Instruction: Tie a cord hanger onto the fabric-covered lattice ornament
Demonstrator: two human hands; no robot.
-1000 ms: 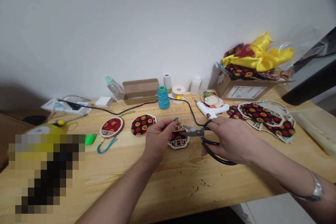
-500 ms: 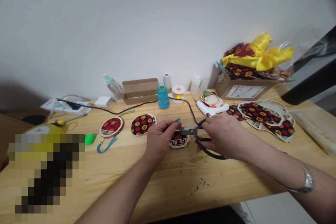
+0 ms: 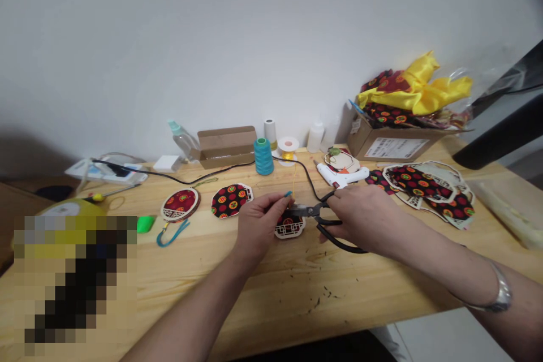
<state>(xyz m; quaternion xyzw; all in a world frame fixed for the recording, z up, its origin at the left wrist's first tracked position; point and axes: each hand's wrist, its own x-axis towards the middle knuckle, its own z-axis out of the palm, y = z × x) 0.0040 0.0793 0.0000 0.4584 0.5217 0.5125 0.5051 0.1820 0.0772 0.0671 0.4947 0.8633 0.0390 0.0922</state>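
My left hand [image 3: 261, 220] is closed in a pinch, with the end of a teal cord [image 3: 289, 194] showing at its fingertips. A thin yellow thread [image 3: 294, 182] comes down from its spool [image 3: 289, 153] to the same spot. In my right hand [image 3: 360, 212] is a pair of black-handled scissors [image 3: 311, 211]; the blades point left at my left fingertips, nearly closed around the thread. Under the blades lies a patterned fabric ornament with a pale lattice frame [image 3: 290, 230], partly covered by my left hand. What exactly sits between the blades is too small to tell.
Left of my hands lie a patterned fabric piece [image 3: 232, 201] and a round ornament [image 3: 180, 205] with a teal loop. A teal thread cone [image 3: 263, 157], a white glue gun [image 3: 343, 175] and a black cable stand behind. Several fabric pieces and a cardboard box [image 3: 392, 144] are at the right.
Both hands keep nearly the same place. The scissor handles have drawn slightly closer together; the yellow thread still runs to my left fingertips.
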